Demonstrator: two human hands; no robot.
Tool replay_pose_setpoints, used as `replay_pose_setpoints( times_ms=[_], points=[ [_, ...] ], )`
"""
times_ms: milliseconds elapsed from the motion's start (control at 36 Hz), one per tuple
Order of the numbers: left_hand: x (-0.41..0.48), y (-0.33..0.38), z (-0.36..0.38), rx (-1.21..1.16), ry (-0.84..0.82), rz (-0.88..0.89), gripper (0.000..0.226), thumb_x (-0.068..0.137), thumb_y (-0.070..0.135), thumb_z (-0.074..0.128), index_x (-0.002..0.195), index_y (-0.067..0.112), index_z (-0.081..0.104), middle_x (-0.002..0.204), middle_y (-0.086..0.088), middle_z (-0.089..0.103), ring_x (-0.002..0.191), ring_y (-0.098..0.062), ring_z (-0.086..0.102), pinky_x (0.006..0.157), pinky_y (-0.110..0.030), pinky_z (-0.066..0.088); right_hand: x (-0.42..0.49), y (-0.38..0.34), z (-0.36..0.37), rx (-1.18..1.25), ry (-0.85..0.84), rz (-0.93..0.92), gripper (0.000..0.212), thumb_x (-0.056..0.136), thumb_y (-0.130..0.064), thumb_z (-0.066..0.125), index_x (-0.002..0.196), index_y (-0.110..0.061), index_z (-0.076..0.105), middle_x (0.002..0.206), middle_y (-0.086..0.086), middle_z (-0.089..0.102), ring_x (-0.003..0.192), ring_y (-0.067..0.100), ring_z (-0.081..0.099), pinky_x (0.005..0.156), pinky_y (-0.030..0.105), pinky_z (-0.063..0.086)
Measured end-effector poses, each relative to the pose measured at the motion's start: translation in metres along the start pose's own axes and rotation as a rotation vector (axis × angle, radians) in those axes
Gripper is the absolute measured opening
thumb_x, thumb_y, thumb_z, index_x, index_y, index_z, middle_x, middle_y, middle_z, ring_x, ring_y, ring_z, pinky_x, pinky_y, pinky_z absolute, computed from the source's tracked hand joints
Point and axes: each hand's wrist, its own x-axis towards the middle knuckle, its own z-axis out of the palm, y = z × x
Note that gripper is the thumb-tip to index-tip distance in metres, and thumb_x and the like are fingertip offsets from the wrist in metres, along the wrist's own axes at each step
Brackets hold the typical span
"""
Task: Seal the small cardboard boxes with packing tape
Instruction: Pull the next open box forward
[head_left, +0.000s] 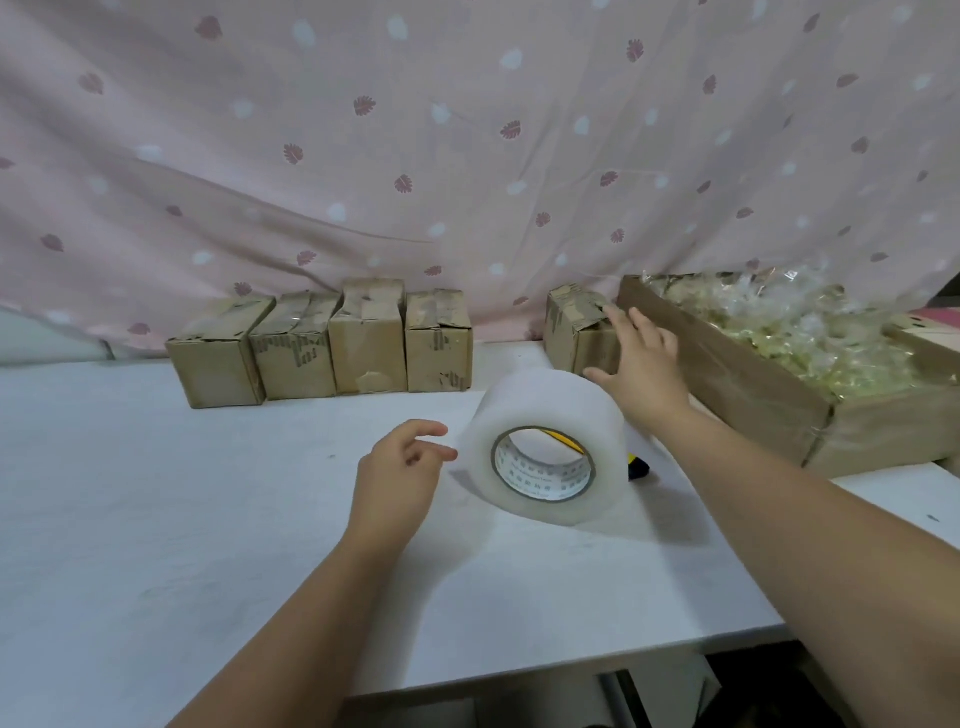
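A wide roll of clear packing tape (545, 441) stands on its edge near the middle of a white table (156, 493), its cardboard core facing the viewer. At the roll's nine o'clock the left hand (400, 467) hovers with loosely curled fingers that grip nothing. Its fingertips are right at the roll's side, and contact cannot be judged. At one o'clock the right hand (644, 358) reaches out, fingers spread and straight, laid against a lone small cardboard box (576, 322). At eleven o'clock a row of four small cardboard boxes (322, 348) stands along the table's back edge. A yellow and black object (638, 466) peeks out at three o'clock, touching or just behind the roll. Further right sits a large open carton (753, 395) of clear-wrapped pieces (800, 327). A pink leaf-print cloth (415, 156) hangs behind everything.
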Motion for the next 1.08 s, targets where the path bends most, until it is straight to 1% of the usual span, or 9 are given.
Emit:
replay_pose_setpoints(
  times_ms=[83, 222, 306, 528, 639, 750, 917, 1028, 1083],
  points=[
    [0.004, -0.002, -0.001, -0.055, -0.026, -0.030, 0.028, 0.092, 0.011, 0.046, 0.093, 0.030, 0.068, 0.084, 0.017, 0.073, 0.093, -0.006, 0.064, 0.075, -0.024, 0.045, 0.013, -0.004, 0.010, -0.070, 0.015, 0.025, 0.081, 0.089, -0.042, 0.064, 0.154, -0.031, 0.017, 0.162, 0.004, 0.011, 0.143, 0.034, 0.009, 0.115, 0.043, 0.027],
    [0.003, -0.003, 0.002, -0.004, -0.106, -0.002, 0.032, 0.091, 0.009, 0.046, 0.092, 0.031, 0.069, 0.080, 0.014, 0.073, 0.082, -0.005, 0.066, 0.071, -0.020, 0.046, 0.029, -0.006, 0.023, -0.052, -0.017, 0.100, 0.075, 0.089, -0.047, 0.064, 0.151, -0.033, 0.023, 0.162, -0.002, 0.011, 0.145, 0.037, 0.005, 0.114, 0.046, 0.023],
    [0.003, -0.002, 0.002, -0.002, -0.133, -0.013, 0.030, 0.090, 0.009, 0.046, 0.092, 0.030, 0.067, 0.075, 0.015, 0.072, 0.071, -0.005, 0.066, 0.066, -0.017, 0.044, 0.033, -0.004, 0.031, 0.023, -0.028, 0.089, 0.069, 0.089, -0.041, 0.066, 0.148, -0.026, 0.033, 0.160, 0.001, 0.018, 0.143, 0.038, 0.014, 0.113, 0.043, 0.023],
    [0.003, -0.002, 0.003, 0.027, -0.164, -0.028, 0.029, 0.089, 0.010, 0.045, 0.088, 0.029, 0.066, 0.072, 0.016, 0.072, 0.078, -0.008, 0.064, 0.073, -0.023, 0.046, 0.029, -0.005, 0.033, 0.034, 0.058, 0.078, 0.058, 0.088, -0.036, 0.068, 0.136, -0.014, 0.044, 0.148, 0.006, 0.031, 0.127, 0.042, 0.032, 0.100, 0.044, 0.036],
    [0.002, -0.002, 0.003, 0.019, -0.162, -0.042, 0.028, 0.090, 0.010, 0.045, 0.086, 0.029, 0.066, 0.072, 0.015, 0.072, 0.080, -0.010, 0.063, 0.075, -0.025, 0.048, 0.023, -0.004, 0.025, 0.098, 0.168, 0.057, 0.050, 0.089, -0.027, 0.067, 0.133, -0.013, 0.048, 0.146, 0.007, 0.036, 0.131, 0.037, 0.032, 0.103, 0.041, 0.033],
    [0.001, -0.001, 0.002, -0.017, -0.141, -0.048, 0.027, 0.092, 0.011, 0.045, 0.086, 0.026, 0.066, 0.069, 0.013, 0.071, 0.072, -0.006, 0.061, 0.065, -0.021, 0.043, 0.018, -0.008, -0.003, 0.269, 0.308, -0.037, 0.048, 0.087, -0.029, 0.067, 0.129, -0.012, 0.053, 0.139, 0.007, 0.046, 0.129, 0.027, 0.041, 0.110, 0.038, 0.030],
    [-0.001, 0.003, -0.003, -0.078, -0.119, -0.048, 0.025, 0.092, 0.008, 0.046, 0.086, 0.020, 0.067, 0.070, 0.007, 0.071, 0.065, -0.010, 0.058, 0.063, -0.019, 0.045, -0.001, -0.044, -0.066, 0.441, 0.471, -0.161, 0.045, 0.088, -0.026, 0.066, 0.131, -0.016, 0.055, 0.130, -0.001, 0.049, 0.122, 0.011, 0.045, 0.100, 0.018, 0.031],
    [-0.005, 0.004, -0.006, -0.121, -0.079, -0.037, 0.025, 0.092, 0.008, 0.046, 0.086, 0.019, 0.067, 0.071, 0.006, 0.070, 0.066, -0.015, 0.058, 0.066, -0.023, 0.046, -0.023, -0.073, -0.091, 0.518, 0.471, -0.263, 0.046, 0.085, -0.028, 0.067, 0.130, -0.022, 0.057, 0.127, -0.011, 0.047, 0.118, -0.002, 0.042, 0.105, 0.030, 0.039],
    [-0.008, 0.005, -0.008, -0.146, -0.038, 0.003, 0.023, 0.094, 0.010, 0.046, 0.089, 0.020, 0.066, 0.072, 0.008, 0.070, 0.068, -0.014, 0.059, 0.069, -0.024, 0.047, -0.040, -0.091, -0.098, 0.531, 0.441, -0.341, 0.049, 0.083, -0.032, 0.066, 0.130, -0.024, 0.057, 0.131, -0.013, 0.045, 0.124, 0.000, 0.041, 0.109, 0.038, 0.039]
  ],
)
